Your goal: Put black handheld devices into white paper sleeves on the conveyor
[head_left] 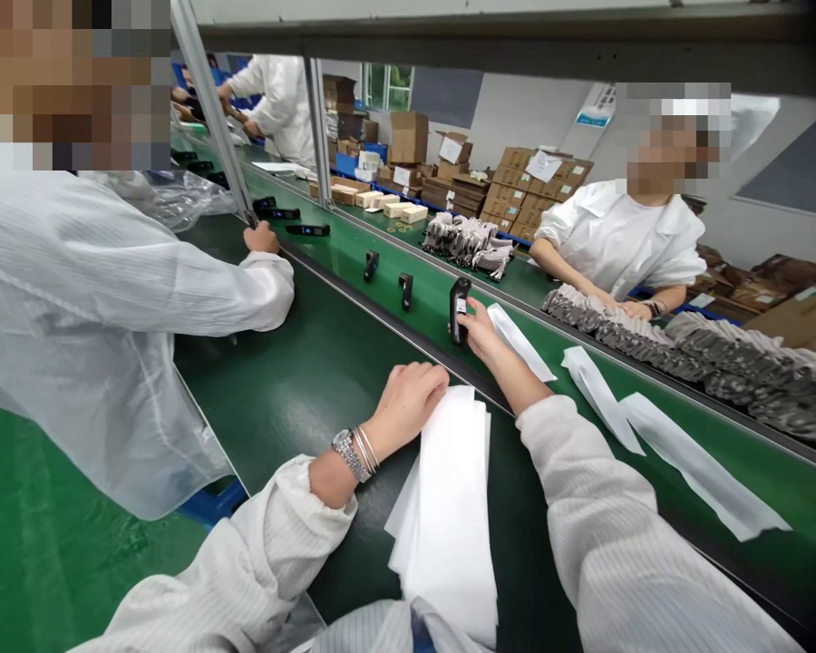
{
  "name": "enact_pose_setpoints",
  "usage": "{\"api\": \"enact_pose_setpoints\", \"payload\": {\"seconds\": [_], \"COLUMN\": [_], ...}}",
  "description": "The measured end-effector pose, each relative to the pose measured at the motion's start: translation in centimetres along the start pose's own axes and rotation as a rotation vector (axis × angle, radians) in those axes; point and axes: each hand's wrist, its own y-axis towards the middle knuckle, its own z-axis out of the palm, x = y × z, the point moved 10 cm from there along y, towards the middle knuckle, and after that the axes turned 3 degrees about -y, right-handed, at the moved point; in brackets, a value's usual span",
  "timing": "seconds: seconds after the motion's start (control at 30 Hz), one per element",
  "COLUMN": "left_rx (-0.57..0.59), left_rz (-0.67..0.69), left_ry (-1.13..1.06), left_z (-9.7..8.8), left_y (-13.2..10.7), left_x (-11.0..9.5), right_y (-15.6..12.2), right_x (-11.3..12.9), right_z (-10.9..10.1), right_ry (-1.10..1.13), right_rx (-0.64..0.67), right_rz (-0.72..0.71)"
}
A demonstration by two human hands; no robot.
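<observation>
My right hand (481, 328) is closed around a black handheld device (459, 311) with a bent top end and a small white label. It holds the device upright over the green conveyor belt. Close to my body lies a stack of long white sleeves (452, 508), thin and fanned out a little at the left side. At the stack's top edge is my left hand (412, 399), its fingers curled and pressed on the uppermost sleeves; the fingertips are partly hidden. Two similar black devices (406, 290) lie farther along the belt.
Loose white sleeves (700, 462) lie on the belt to the right. Behind the belt's far rail are bundled grey straps (721, 354) and a co-worker (618, 236). At left, another person's sleeved arm (245, 290) reaches over the dark green table (258, 399). A metal post (210, 100) stands there.
</observation>
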Motion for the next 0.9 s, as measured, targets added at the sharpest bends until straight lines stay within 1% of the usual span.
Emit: {"api": "enact_pose_setpoints", "payload": {"seconds": [0.07,0.1,0.13,0.23,0.3,0.37,0.43,0.47,0.53,0.6,0.63,0.67,0.7,0.73,0.77,0.8,0.83,0.9], "left_rx": [-0.033,-0.047,-0.055,-0.068,-0.08,-0.103,-0.146,-0.179,-0.267,-0.351,-0.376,-0.386,-0.385,-0.38,-0.381,-0.399,-0.442,-0.576], "left_rz": [0.002,-0.004,-0.011,-0.009,0.02,0.056,0.076,0.076,0.049,-0.001,-0.032,-0.06,-0.078,-0.087,-0.084,-0.069,-0.045,0.008], "left_ry": [-0.004,-0.022,-0.049,-0.157,-0.26,-0.358,-0.417,-0.431,-0.445,-0.466,-0.481,-0.498,-0.512,-0.52,-0.521,-0.516,-0.507,-0.505], "left_z": [-0.5,-0.7,-0.8,-1.1,-1.3,-1.8,-2.4,-2.8,-3.5,-3.9,-3.9,-3.8,-3.7,-3.8,-4.3,-5.3,-6.9,-11.0], "left_y": [0.1,0.1,0.2,0.3,0.2,0.1,0.0,0.0,0.1,0.2,0.3,0.5,0.6,0.7,0.6,0.5,0.1,-1.0], "left_x": [-0.1,-0.1,-0.1,-0.4,-1.1,-1.8,-2.5,-2.6,-2.5,-1.9,-1.5,-1.2,-0.9,-0.7,-0.7,-0.9,-1.1,-1.5], "right_y": [-3.3,-5.2,-7.0,-11.2,-12.8,-13.8,-14.5,-15.0,-16.2,-17.7,-18.3,-18.5,-18.2,-17.2,-15.9,-14.3,-12.7,-10.0], "right_x": [1.3,2.1,2.9,4.2,4.7,4.8,4.7,4.5,4.0,3.7,3.8,4.0,4.2,4.3,4.5,4.6,4.8,5.8], "right_z": [-0.9,-1.4,-1.8,-2.7,-2.6,-2.3,-1.6,-0.9,0.9,3.2,4.0,4.3,4.1,3.2,1.6,-0.6,-3.0,-8.6], "right_ry": [0.294,0.416,0.492,0.518,0.523,0.518,0.485,0.472,0.449,0.445,0.461,0.486,0.521,0.558,0.573,0.55,0.488,0.235], "right_rx": [0.071,0.103,0.124,0.123,0.115,0.105,0.12,0.153,0.272,0.45,0.519,0.554,0.544,0.487,0.387,0.259,0.141,-0.081], "right_rz": [-0.072,-0.11,-0.14,-0.192,-0.227,-0.267,-0.285,-0.276,-0.228,-0.165,-0.138,-0.113,-0.091,-0.074,-0.071,-0.082,-0.101,-0.188]}}
